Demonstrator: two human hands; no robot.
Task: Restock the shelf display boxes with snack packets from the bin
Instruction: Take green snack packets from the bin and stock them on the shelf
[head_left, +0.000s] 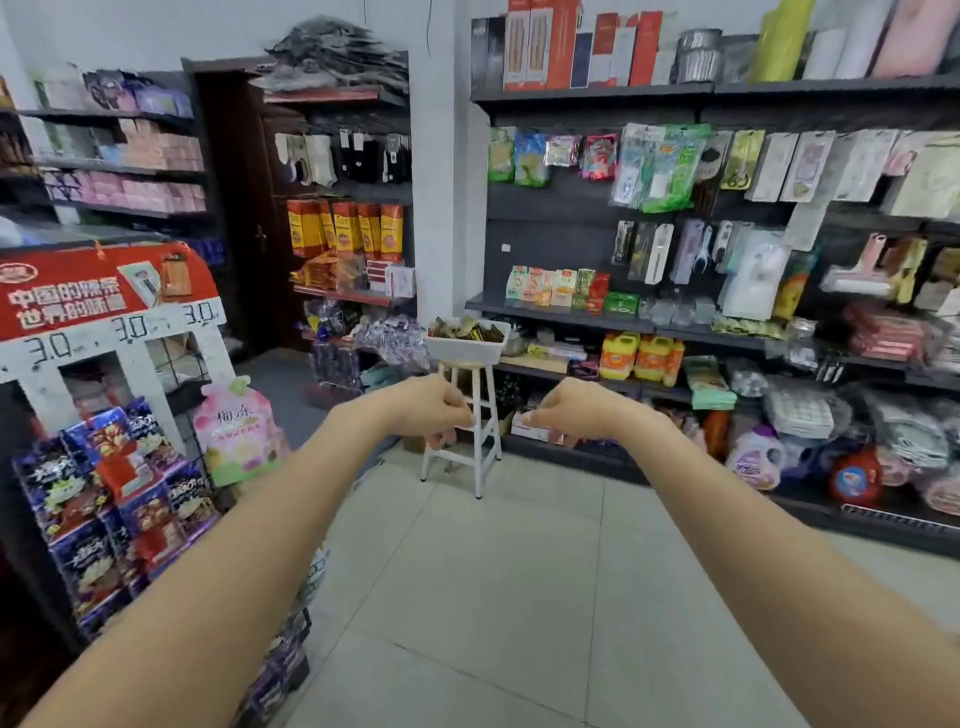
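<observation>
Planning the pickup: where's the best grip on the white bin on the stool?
Take the white bin by its two short ends under the flared rim, one hand per side, approaching from the front. It sits level on the narrow stool, heaped with packets. Both hands are empty.

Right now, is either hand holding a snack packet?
No, the left hand and right hand hang loosely curled, short of the white bin.

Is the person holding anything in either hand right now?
No. The left hand and right hand hang loosely curled and empty, apart from the bin on the stool.
</observation>
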